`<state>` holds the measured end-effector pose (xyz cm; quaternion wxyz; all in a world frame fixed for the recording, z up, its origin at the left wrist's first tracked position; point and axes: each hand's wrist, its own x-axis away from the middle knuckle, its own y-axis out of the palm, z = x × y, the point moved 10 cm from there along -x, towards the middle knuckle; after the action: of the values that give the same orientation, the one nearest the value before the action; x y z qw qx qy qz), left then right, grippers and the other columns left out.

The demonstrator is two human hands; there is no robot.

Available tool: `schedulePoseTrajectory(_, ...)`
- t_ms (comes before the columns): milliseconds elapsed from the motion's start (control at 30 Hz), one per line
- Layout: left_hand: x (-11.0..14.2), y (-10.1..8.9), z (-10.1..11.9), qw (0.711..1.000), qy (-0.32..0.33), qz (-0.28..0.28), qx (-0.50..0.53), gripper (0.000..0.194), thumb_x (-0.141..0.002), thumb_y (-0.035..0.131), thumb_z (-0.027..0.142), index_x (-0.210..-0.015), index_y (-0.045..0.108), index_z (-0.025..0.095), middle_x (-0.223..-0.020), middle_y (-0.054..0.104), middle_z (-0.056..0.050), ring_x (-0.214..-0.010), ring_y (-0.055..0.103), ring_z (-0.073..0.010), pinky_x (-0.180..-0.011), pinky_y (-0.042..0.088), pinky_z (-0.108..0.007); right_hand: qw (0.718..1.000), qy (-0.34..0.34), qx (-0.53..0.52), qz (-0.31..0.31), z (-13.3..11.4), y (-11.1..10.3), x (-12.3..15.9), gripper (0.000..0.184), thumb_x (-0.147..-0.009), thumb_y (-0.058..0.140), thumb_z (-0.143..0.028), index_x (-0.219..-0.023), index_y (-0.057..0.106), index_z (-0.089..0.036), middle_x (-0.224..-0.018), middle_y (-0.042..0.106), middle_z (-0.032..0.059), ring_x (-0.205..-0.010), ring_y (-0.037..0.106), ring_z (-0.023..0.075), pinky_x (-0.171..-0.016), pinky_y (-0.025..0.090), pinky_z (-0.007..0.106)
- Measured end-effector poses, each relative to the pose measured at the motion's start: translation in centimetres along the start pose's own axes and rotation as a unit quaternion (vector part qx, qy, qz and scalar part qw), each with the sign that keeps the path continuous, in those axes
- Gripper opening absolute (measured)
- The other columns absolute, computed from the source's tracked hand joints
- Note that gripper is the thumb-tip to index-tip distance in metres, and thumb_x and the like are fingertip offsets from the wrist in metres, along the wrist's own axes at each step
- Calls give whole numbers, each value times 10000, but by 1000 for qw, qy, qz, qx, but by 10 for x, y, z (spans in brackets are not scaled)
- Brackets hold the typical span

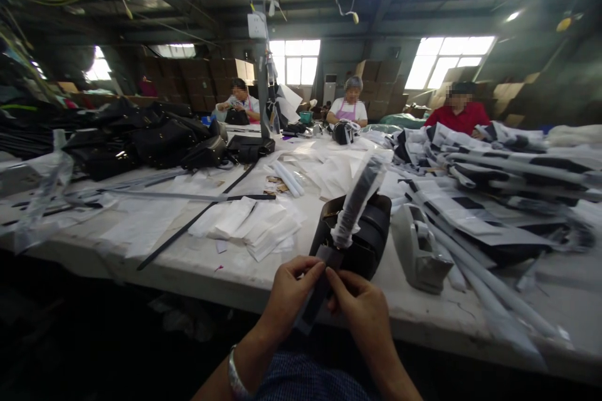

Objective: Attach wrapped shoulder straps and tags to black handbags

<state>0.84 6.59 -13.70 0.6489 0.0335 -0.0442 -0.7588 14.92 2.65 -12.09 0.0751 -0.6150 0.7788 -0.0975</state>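
Observation:
At the table's near edge sits a black handbag (pixel 376 219). A strap wrapped in clear plastic (pixel 361 191) rises from it and leans to the right, with a crumpled lower end. In front of the bag, a dark flat strap (pixel 314 306), apparently under clear film, slants down toward me. My left hand (pixel 289 291) pinches this strap between thumb and fingers. My right hand (pixel 360 304) pinches it from the other side, its thumb tip touching or nearly touching the left thumb. The strap's join to the bag is partly hidden.
Left of the bag lie white paper sheets (pixel 249 222) and a long black strip (pixel 188 225). A grey tape dispenser (pixel 418 250) stands close on the right. Black bags (pixel 160 138) pile up at left, wrapped pieces (pixel 508 182) at right. Several people sit across the table.

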Motion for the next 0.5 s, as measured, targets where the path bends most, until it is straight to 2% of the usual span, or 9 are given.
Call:
schedulePoseTrajectory(67, 2, -5, -1, 999, 16, 23, -15, 278, -794, 726, 393, -923, 769, 150, -907, 760, -71, -877, 676, -227, -755, 506, -264, 1000, -3, 2, 15, 0, 1, -1, 425, -791, 682, -565, -820, 790, -154, -489, 630, 11, -450, 581, 159, -453, 430, 229)
schedulePoseTrajectory(133, 5, -8, -8, 999, 5, 36, -4, 301, -794, 723, 389, -983, 756, 157, -955, 763, -80, -914, 684, -242, -759, 521, -273, 1000, 1, 1, 27, 4, 2, -2, 438, -775, 689, -580, -805, 780, -152, -523, 646, 17, -452, 573, 157, -449, 419, 231)
schedulePoseTrajectory(233, 10, -10, -16, 999, -9, 47, 7, 315, -807, 706, 395, -1006, 738, 152, -947, 760, -84, -883, 693, -241, -716, 533, -273, 999, 13, 1, 36, 11, 3, -4, 455, -746, 703, -600, -773, 763, -150, -522, 639, 17, -448, 562, 157, -438, 407, 233)
schedulePoseTrajectory(300, 12, -11, -13, 998, 12, 63, -16, 276, -823, 690, 380, -975, 735, 154, -909, 752, -75, -842, 690, -225, -694, 531, -267, 999, 16, -9, 29, 14, 5, -7, 454, -750, 696, -604, -732, 746, -153, -476, 610, 10, -441, 551, 157, -441, 406, 232)
schedulePoseTrajectory(400, 17, -12, 6, 987, 98, 93, -86, 148, -856, 661, 297, -899, 734, 176, -845, 727, -43, -809, 682, -192, -703, 529, -250, 1000, 9, -23, 15, 13, 6, -11, 476, -792, 650, -608, -630, 702, -163, -430, 578, 9, -423, 531, 146, -444, 399, 228)
schedulePoseTrajectory(500, 28, -6, 30, 954, 225, 102, -171, 122, -894, 610, 198, -898, 731, 195, -847, 707, -29, -801, 682, -160, -726, 539, -222, 1000, 9, -13, 21, 11, 6, -14, 514, -799, 638, -617, -550, 662, -168, -399, 548, 6, -397, 505, 131, -429, 374, 223)
